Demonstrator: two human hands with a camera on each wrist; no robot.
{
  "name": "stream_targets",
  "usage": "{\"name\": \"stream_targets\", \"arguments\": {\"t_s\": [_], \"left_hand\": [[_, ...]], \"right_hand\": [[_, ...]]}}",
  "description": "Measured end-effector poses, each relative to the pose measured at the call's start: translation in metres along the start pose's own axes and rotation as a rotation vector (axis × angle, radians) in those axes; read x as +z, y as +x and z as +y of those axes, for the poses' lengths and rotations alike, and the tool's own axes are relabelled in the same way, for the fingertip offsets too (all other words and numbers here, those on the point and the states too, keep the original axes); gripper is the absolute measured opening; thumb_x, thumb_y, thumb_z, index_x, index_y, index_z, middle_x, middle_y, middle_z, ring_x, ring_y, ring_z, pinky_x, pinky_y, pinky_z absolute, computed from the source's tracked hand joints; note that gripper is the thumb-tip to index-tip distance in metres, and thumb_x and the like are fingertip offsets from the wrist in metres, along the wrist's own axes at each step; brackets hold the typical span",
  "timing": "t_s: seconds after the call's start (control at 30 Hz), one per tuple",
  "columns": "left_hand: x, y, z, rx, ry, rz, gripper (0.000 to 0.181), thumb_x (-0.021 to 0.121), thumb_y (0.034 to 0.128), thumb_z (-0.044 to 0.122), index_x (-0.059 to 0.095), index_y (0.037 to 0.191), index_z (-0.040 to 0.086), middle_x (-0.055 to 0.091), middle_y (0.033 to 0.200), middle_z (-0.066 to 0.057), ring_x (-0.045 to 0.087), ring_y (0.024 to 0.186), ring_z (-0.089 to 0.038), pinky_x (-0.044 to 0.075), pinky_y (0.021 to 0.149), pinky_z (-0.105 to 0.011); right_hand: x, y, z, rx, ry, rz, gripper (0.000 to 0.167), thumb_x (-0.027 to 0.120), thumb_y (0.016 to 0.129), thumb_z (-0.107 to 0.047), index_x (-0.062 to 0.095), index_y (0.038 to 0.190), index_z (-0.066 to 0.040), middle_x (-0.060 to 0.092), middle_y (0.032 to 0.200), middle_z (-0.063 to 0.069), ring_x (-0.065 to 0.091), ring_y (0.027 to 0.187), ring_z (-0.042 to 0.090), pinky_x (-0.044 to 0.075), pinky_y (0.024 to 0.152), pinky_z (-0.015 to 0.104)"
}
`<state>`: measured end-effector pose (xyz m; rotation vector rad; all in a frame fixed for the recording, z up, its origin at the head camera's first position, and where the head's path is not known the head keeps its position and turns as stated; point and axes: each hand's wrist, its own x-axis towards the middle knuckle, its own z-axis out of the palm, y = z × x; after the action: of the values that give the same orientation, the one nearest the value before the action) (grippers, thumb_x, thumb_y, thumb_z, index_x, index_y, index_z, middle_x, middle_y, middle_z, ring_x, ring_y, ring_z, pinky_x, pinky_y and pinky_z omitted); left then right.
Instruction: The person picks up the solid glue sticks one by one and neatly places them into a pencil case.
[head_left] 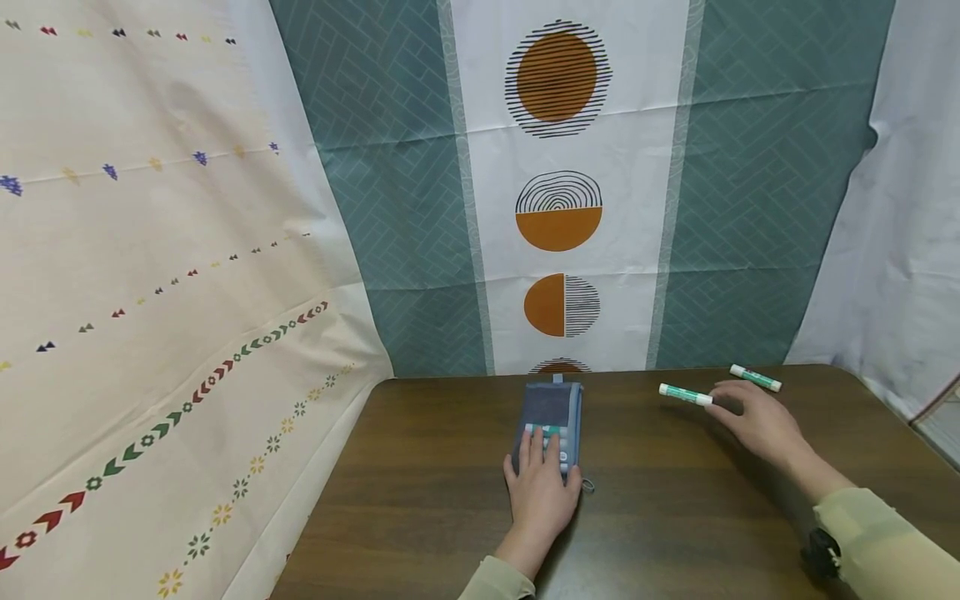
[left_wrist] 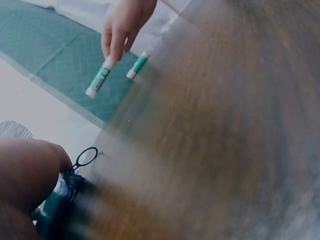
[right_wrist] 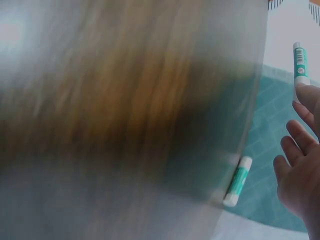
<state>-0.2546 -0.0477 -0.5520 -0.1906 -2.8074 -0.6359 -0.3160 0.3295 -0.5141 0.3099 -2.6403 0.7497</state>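
My right hand (head_left: 761,425) pinches one end of a green-and-white glue stick (head_left: 686,394) between thumb and fingertips, holding it above the table. In the right wrist view the held glue stick (right_wrist: 300,65) points away from the thumb, the other fingers apart from it. A second glue stick (head_left: 755,378) lies at the table's back right, just beyond that hand. My left hand (head_left: 538,500) rests with spread fingers on a blue-grey zippered pouch (head_left: 547,404). Green-and-white items show through the pouch's front, partly hidden by the fingers.
The brown wooden table (head_left: 420,492) ends at a hanging green and white cloth (head_left: 397,208) behind. A cream patterned cloth (head_left: 150,250) hangs along the left side. A small ring loop (head_left: 588,485) sticks out at the pouch's near right corner.
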Motion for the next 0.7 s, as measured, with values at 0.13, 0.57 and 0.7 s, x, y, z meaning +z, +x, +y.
{"name": "stream_targets", "arguments": {"t_s": [0.13, 0.57, 0.7], "left_hand": [[0.0, 0.0, 0.0, 0.002, 0.004, 0.003, 0.061, 0.071, 0.1055, 0.041, 0.061, 0.159, 0.013, 0.045, 0.172, -0.016, 0.032, 0.163, -0.037, 0.027, 0.12, -0.078], [0.0, 0.0, 0.0, 0.008, 0.01, 0.014, 0.061, 0.071, 0.1052, 0.042, 0.062, 0.158, 0.013, 0.046, 0.171, -0.017, 0.033, 0.163, -0.037, 0.028, 0.12, -0.078], [0.001, 0.001, 0.0, 0.007, 0.011, 0.013, 0.061, 0.072, 0.105, 0.042, 0.062, 0.158, 0.012, 0.046, 0.171, -0.017, 0.033, 0.162, -0.037, 0.028, 0.12, -0.078]], "right_hand": [[0.005, 0.003, -0.013, -0.001, 0.013, -0.014, 0.024, 0.082, 0.102, -0.024, 0.079, 0.117, -0.005, 0.067, 0.137, 0.028, 0.062, 0.126, 0.055, 0.049, 0.092, 0.075], [0.023, 0.01, -0.047, -0.017, 0.059, -0.069, 0.025, 0.081, 0.103, -0.023, 0.08, 0.12, -0.006, 0.066, 0.142, 0.023, 0.064, 0.129, 0.05, 0.052, 0.097, 0.071], [0.03, 0.013, -0.059, -0.02, 0.075, -0.086, 0.025, 0.082, 0.102, -0.023, 0.08, 0.121, -0.007, 0.066, 0.144, 0.022, 0.063, 0.13, 0.05, 0.051, 0.098, 0.071]]}}
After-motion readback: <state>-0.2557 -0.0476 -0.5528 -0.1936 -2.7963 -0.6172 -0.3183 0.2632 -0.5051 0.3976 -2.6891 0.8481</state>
